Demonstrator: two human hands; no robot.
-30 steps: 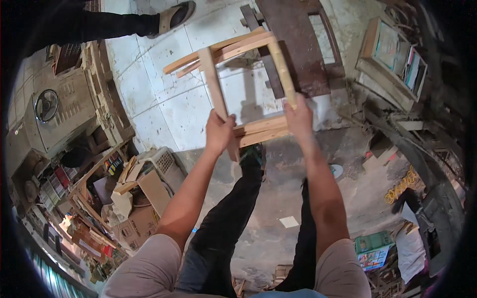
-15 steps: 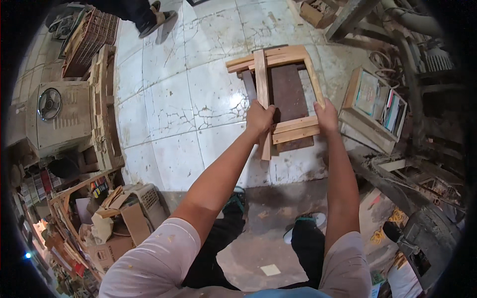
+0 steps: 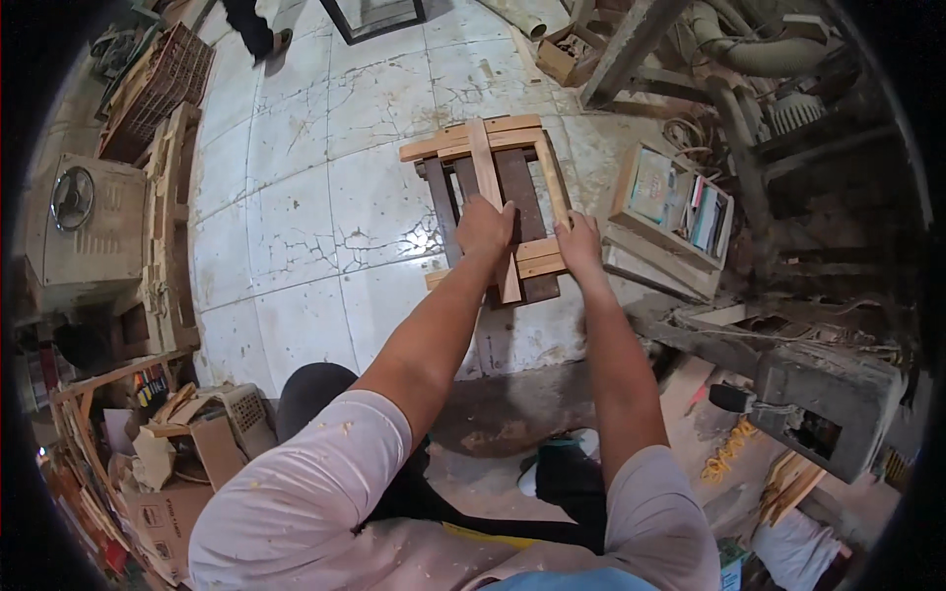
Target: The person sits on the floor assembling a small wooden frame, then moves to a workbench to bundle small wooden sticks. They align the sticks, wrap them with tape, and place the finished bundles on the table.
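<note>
A wooden frame of pale pieces lies on a low dark-brown bench [image 3: 527, 187] on the tiled floor. Its far rail [image 3: 517, 124] and near rails [image 3: 540, 258] run crosswise. A loose-looking wood strip [image 3: 483, 158] rests across both, inside the frame and slightly slanted. My left hand [image 3: 483, 227] is closed around this strip near its lower half. At the frame's near right corner, my right hand [image 3: 579, 241] grips the right side rail [image 3: 552, 177]. The fingers of both hands are partly hidden beneath the wood.
To the right stand an open wooden box [image 3: 670, 197] of books and a dusty machine [image 3: 818, 404]. A wooden pallet [image 3: 169, 227] and beige metal housing with a handwheel [image 3: 94, 231] line the left. Another person's leg [image 3: 251, 30] and a dark metal frame [image 3: 374, 25] are farther off.
The wood strip now slants, its near end angled to the right. My left knee has come up into view as I lean lower. Both hands keep their grips; the whole view has shifted.
</note>
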